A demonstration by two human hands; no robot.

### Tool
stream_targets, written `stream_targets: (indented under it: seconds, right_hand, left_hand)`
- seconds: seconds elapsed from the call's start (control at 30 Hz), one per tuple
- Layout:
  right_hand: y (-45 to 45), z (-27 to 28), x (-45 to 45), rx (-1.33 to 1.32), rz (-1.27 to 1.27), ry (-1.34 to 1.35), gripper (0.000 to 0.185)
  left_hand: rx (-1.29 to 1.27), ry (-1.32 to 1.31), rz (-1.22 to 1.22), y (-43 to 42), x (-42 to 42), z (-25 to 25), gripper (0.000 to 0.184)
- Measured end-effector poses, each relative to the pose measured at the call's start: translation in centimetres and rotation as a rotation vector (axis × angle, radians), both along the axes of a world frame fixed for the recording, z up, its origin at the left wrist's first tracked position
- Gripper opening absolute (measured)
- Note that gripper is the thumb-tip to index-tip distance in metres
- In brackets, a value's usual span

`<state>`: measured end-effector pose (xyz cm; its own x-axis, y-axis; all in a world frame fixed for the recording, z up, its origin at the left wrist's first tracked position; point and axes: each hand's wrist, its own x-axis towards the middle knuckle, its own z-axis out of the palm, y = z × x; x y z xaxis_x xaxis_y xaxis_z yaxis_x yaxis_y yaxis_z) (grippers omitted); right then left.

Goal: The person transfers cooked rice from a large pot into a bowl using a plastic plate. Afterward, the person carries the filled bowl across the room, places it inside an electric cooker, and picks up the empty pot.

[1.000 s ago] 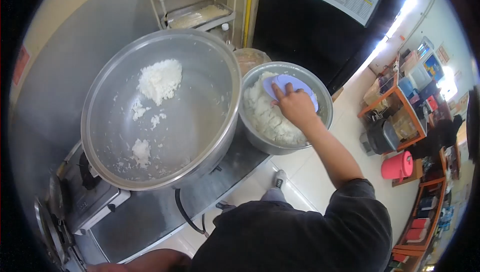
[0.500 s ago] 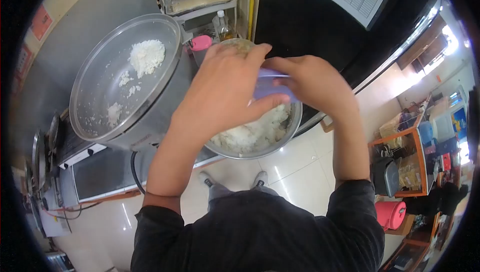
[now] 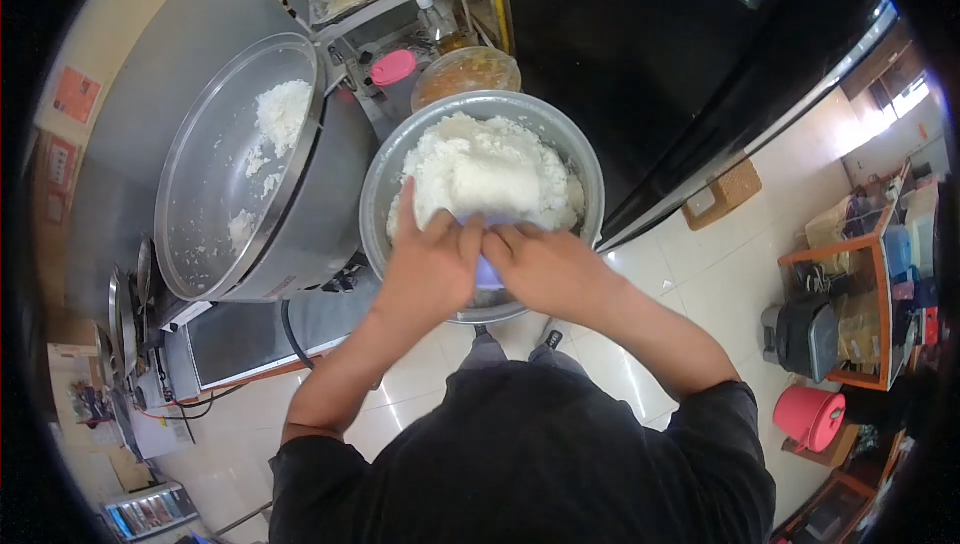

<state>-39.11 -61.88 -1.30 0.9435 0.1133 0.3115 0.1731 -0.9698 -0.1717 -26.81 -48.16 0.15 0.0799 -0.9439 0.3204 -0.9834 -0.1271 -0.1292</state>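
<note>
A wide metal basin [image 3: 592, 179] of white rice [image 3: 430, 159] is in front of me. At its near side, my left hand [image 3: 432, 262] and my right hand [image 3: 548, 266] are side by side, fingers curled over a purple plastic container [image 3: 488, 274]. The hands cover most of the container, so its full shape is hidden. My left index finger sticks out toward the rice. Just beyond my fingertips, a smooth, rounded block of rice [image 3: 497, 186] rests on the looser rice.
To the left is a large metal pot [image 3: 335, 204] with rice clumps inside. Behind the basin are a covered bowl of orange food [image 3: 465, 76], a pink lid [image 3: 393, 67], a bottle [image 3: 440, 24] and a rack [image 3: 390, 9]. A black surface [image 3: 590, 64] rises at the right.
My hands have come down and toward me with the purple container, from above the basin to its near side. The rice and the covered bowl are now in plain view.
</note>
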Motion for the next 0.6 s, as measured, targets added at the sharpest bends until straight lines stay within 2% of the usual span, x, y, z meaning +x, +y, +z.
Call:
stream_targets:
  seconds: [0.03, 0.1, 0.2, 0.23, 0.3, 0.37, 0.43, 0.47, 0.57, 0.6]
  right_hand:
    - [-0.1, 2.1, -0.2, -0.016, 0.011, 0.02, 0.031]
    - [-0.2, 8.2, -0.8, 0.009, -0.01, 0.039, 0.031]
    - [-0.5, 12.5, 0.2, -0.058, -0.037, -0.015, 0.03]
    - [-1.5, 11.4, 1.4, -0.019, -0.019, -0.005, 0.027]
    - [-3.7, 6.6, 4.8, 0.043, 0.02, 0.003, 0.022]
    - [-4.3, 3.4, 5.7, 0.092, 0.076, 0.03, 0.023]
    - [-3.8, -0.2, 6.4, 0.123, 0.058, 0.081, 0.023]
    - [-3.1, -0.3, 6.6, 0.14, 0.054, 0.106, 0.023]
    - [-2.4, 1.7, 7.1, 0.118, 0.007, 0.149, 0.021]
    - [-2.3, 3.5, 7.1, 0.089, 0.012, 0.126, 0.022]
  left_hand:
    - [-0.012, -0.004, -0.026, 0.0, 0.0, 1.3, 0.038]
    - [-0.071, 0.012, -0.037, 0.0, -0.9, 7.3, 0.042]
    - [-0.14, -0.084, 0.014, -0.6, -0.8, 11.8, 0.046]
    - [-0.086, -0.085, 0.039, -1.1, 0.1, 11.3, 0.042]
    - [-0.018, -0.182, 0.004, -2.5, 3.5, 6.0, 0.037]
    - [-0.034, 0.0, -0.053, -3.0, 4.5, 3.3, 0.029]
    - [0.018, 0.137, -0.009, -2.4, 5.9, -1.6, 0.035]
    - [0.044, 0.205, 0.016, -2.0, 5.9, -2.0, 0.04]
    - [0.057, 0.15, -0.004, -1.5, 6.9, -0.7, 0.038]
    - [-0.007, 0.119, -0.015, -1.3, 6.4, 1.4, 0.031]
